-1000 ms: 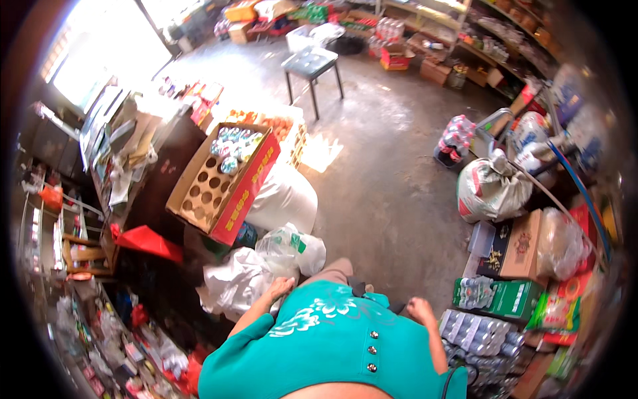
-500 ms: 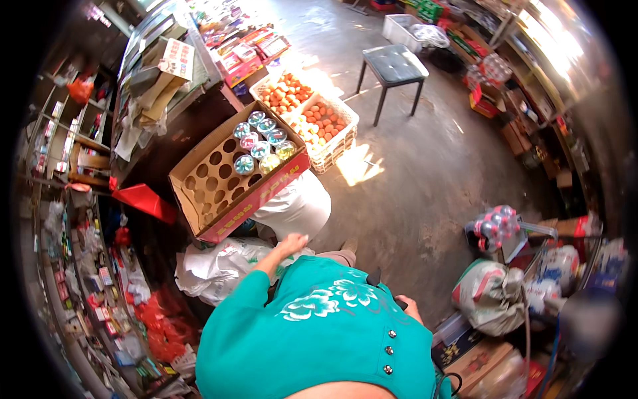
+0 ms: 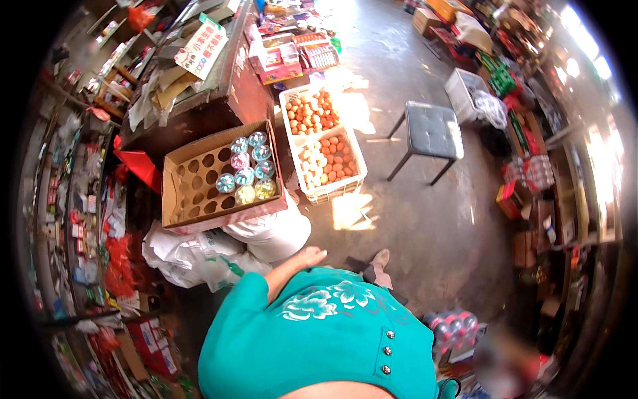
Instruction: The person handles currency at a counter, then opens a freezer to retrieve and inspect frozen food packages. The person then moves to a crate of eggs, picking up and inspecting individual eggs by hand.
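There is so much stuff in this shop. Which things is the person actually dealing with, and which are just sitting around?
In hand or nearest:
- left hand, empty, open
- white sack just beyond it
- cardboard box with round holes, holding a few lidded cups

Just lying about:
- crates of eggs
- grey stool
- white plastic bags
- bottle pack

The right hand is not visible.
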`<state>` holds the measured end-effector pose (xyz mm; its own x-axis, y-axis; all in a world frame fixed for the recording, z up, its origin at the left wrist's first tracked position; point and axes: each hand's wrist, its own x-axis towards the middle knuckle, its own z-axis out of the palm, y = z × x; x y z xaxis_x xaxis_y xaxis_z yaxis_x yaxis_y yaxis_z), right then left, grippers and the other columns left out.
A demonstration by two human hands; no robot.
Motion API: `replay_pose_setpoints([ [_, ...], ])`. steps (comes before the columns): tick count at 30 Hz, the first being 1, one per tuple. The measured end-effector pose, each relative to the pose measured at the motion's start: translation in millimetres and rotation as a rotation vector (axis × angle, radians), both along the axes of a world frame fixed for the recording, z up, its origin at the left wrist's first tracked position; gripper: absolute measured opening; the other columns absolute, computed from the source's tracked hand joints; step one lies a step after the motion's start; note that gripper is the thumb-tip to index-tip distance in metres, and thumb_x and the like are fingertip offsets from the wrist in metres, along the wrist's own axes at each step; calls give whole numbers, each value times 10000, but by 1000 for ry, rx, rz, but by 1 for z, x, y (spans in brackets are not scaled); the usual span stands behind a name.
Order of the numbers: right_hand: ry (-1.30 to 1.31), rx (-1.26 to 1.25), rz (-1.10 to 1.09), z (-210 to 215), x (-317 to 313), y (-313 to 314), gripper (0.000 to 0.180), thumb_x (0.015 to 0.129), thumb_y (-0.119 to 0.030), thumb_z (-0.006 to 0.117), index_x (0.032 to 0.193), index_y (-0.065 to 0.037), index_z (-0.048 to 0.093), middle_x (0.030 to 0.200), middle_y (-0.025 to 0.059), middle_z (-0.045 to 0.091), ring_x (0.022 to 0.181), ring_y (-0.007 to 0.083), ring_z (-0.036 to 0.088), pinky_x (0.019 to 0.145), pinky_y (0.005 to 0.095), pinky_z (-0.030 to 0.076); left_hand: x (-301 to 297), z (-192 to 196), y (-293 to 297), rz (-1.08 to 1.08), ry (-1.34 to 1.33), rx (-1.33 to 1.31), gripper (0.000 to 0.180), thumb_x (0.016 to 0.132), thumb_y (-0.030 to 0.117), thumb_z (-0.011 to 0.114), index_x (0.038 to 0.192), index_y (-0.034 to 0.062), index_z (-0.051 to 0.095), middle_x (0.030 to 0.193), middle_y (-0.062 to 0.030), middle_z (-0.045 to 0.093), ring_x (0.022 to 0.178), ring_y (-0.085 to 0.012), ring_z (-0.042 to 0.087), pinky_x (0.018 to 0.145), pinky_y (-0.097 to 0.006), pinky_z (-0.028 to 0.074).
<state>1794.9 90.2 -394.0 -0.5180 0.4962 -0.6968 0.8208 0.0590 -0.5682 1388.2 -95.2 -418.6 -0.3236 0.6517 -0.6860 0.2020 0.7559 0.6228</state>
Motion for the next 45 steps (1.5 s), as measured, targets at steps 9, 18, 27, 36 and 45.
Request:
replay_pose_setpoints([
  [9, 187, 1, 559, -55, -78, 226, 268, 757, -226, 584, 928, -23, 623, 912, 225, 619, 901, 359, 597, 733, 413, 468, 21, 63, 88, 399, 14, -4, 462, 829, 452, 504, 985, 31, 614, 973, -156, 627, 944, -269, 589, 818, -358, 443],
  [18, -46, -165, 701, -42, -245, 333, 393, 750, -336, 676, 1004, -45, 604, 932, 166, 633, 870, 224, 608, 713, 356, 477, -9, 20, 164, 737, -131, 58, 485, 816, 441, 536, 1056, 22, 573, 991, -157, 620, 958, -242, 584, 823, -349, 448],
  [27, -28, -102, 979, -30, -407, 391, 408, 737, -391, 668, 954, -48, 624, 877, 198, 635, 849, 290, 623, 704, 394, 480, -63, 15, 228, 734, -219, 24, 595, 820, 502, 501, 1181, 29, 505, 1126, -202, 564, 1081, -307, 523, 912, -374, 405],
  [36, -152, 147, 1182, -8, -536, 451, 484, 689, -475, 662, 944, -64, 643, 860, 211, 639, 839, 337, 631, 710, 419, 490, -45, 2, 274, 1105, -159, 70, 553, 829, 474, 528, 1179, 47, 515, 1144, -202, 553, 1093, -325, 512, 912, -374, 409],
  [45, 99, -294, 1912, -76, -618, 465, 222, 801, -263, 481, 864, -84, 596, 774, 194, 623, 751, 381, 606, 629, 467, 474, -11, 36, 391, 1529, 11, -197, 195, 797, 248, 588, 831, 56, 603, 757, -156, 615, 724, -277, 608, 674, -364, 466],
])
